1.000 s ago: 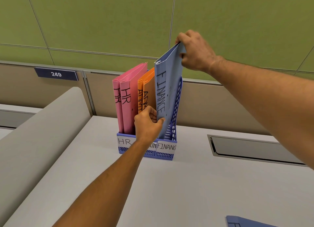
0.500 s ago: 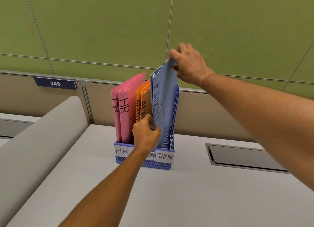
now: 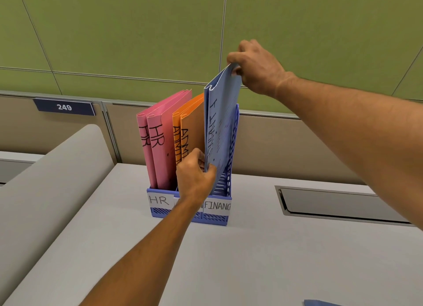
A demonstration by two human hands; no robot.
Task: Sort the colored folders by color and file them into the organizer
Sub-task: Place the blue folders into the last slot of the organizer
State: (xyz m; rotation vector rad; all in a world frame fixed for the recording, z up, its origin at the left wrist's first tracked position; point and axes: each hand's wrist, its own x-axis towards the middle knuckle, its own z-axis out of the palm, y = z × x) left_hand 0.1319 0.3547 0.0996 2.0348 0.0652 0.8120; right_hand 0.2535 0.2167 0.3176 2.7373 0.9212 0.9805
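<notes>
My right hand (image 3: 256, 67) reaches in from three o'clock, arm stretched across the view, and pinches the top corner of a blue folder (image 3: 220, 127) between thumb and curled fingers. My left hand (image 3: 194, 177) comes up from six o'clock, forearm running diagonally, and grips the same folder's lower front edge with fingertips and thumb. The folder stands nearly upright, leaning slightly toward one o'clock, its lower part inside the rightmost slot of a blue plastic organizer (image 3: 219, 216) at the centre of a grey desk (image 3: 251, 260).

My left wrist covers the organizer's middle label. The slot labels I can read say "HR" at the left and "FINANC" at the right. A grey curved panel (image 3: 50, 179) sits at nine o'clock, a recessed tray (image 3: 338, 205) in the desk at three o'clock, and a plate reading 249 (image 3: 64, 107) at ten o'clock on the partition below a green wall (image 3: 137, 31). A blue corner (image 3: 320, 303) peeks in at five o'clock.

Two pink folders (image 3: 160, 145) marked "HR" stand in the left slot, two orange folders (image 3: 191, 131) in the middle. The blue folder's black lettering is blurred.
</notes>
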